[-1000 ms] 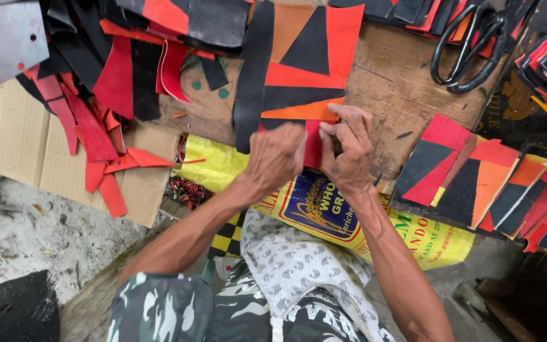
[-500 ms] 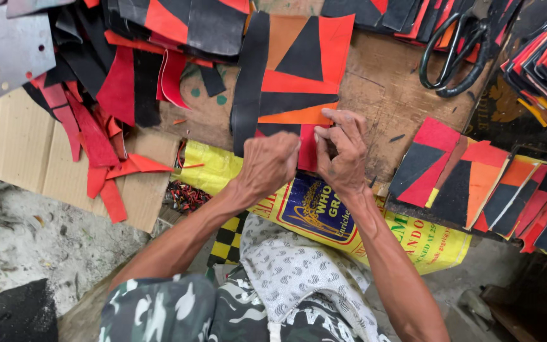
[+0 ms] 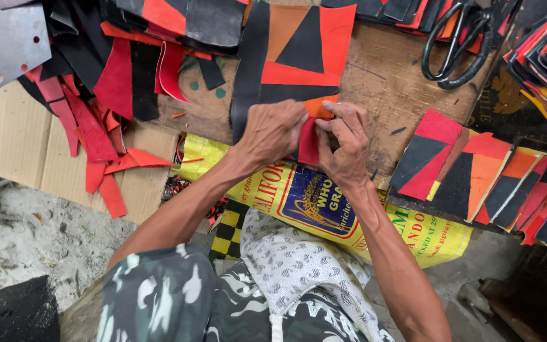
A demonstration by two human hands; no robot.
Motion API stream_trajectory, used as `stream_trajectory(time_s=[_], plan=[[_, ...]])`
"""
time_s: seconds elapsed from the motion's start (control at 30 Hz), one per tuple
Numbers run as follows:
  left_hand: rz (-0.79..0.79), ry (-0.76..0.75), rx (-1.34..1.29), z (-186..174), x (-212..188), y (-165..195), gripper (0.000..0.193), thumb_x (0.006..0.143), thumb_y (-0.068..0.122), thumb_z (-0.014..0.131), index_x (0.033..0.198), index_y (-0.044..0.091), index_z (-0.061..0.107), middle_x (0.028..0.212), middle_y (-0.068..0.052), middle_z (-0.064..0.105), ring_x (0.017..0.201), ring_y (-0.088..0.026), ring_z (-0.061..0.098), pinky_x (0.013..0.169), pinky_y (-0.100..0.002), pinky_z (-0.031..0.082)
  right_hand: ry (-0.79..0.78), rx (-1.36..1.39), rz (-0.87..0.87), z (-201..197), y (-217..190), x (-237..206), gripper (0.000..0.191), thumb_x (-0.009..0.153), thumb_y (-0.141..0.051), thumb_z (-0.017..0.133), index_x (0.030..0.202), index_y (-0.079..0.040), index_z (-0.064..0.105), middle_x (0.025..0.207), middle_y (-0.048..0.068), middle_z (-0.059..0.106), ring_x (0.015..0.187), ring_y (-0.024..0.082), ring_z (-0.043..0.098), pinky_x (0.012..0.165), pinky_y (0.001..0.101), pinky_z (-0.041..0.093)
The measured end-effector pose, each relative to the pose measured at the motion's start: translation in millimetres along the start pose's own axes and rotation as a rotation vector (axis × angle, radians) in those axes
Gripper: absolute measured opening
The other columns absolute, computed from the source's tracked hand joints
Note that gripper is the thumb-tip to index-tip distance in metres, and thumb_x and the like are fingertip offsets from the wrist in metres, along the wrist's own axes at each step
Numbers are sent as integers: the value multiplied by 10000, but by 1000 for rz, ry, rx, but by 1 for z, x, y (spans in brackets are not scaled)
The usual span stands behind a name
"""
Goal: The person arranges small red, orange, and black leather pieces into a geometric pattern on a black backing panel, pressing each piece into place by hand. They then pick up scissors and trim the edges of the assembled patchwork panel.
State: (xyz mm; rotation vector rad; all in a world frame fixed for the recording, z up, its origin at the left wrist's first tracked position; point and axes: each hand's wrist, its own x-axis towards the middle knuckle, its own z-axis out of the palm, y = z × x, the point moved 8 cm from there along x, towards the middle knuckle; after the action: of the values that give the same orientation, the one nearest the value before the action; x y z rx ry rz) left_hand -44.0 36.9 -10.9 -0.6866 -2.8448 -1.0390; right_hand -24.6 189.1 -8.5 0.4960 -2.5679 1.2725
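Hands (image 3: pixel 311 136) unmoved since earlier, fingers (image 3: pixel 330 126) still pinching red piece (image 3: pixel 308 142).

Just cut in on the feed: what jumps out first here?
At centre, the left hand and right hand pinch a small red leather piece over the worn wooden board. Above them lies a red, orange and black patchwork panel. Black-handled scissors lie top right.

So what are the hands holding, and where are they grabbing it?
Both hands pinch a small red piece: the left hand grips its left edge, the right hand its right edge, just above the wooden board.
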Motion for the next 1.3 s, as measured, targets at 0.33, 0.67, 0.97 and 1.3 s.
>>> stream_trajectory(time_s=[0.33,0.67,0.97,1.3], plan=[[147,-247,53,2,41,0,43,824,135,673,820,94,687,778,-108,700,686,-346,678,541,-478,469,16,134,164,-1,13,-4,420,913,103,694,1300,-30,600,1278,133,636,1174,277,613,995,367,526],[-134,-231,107,-50,17,-53,262,936,312,704,816,79,689,763,-148,688,749,-395,672,627,-529,489,-42,-95,35,1,-5,5,476,901,79,647,1369,-1,613,1280,157,631,1226,343,561,1091,433,463],[-172,-245,50,-33,13,-54,223,900,254,701,793,63,658,762,-160,678,751,-425,648,626,-547,471,-158,-92,-149,6,-64,15,315,986,-140,676,1250,31,688,1355,187,614,1327,354,540,1175,501,403],[-197,310,91,-101,76,-74,190,976,189,706,891,20,689,859,-137,641,803,-354,646,710,-473,505,-241,116,-203,14,-59,-6,90,939,3,664,1017,3,709,1198,126,703,1242,276,643,1143,460,497]])
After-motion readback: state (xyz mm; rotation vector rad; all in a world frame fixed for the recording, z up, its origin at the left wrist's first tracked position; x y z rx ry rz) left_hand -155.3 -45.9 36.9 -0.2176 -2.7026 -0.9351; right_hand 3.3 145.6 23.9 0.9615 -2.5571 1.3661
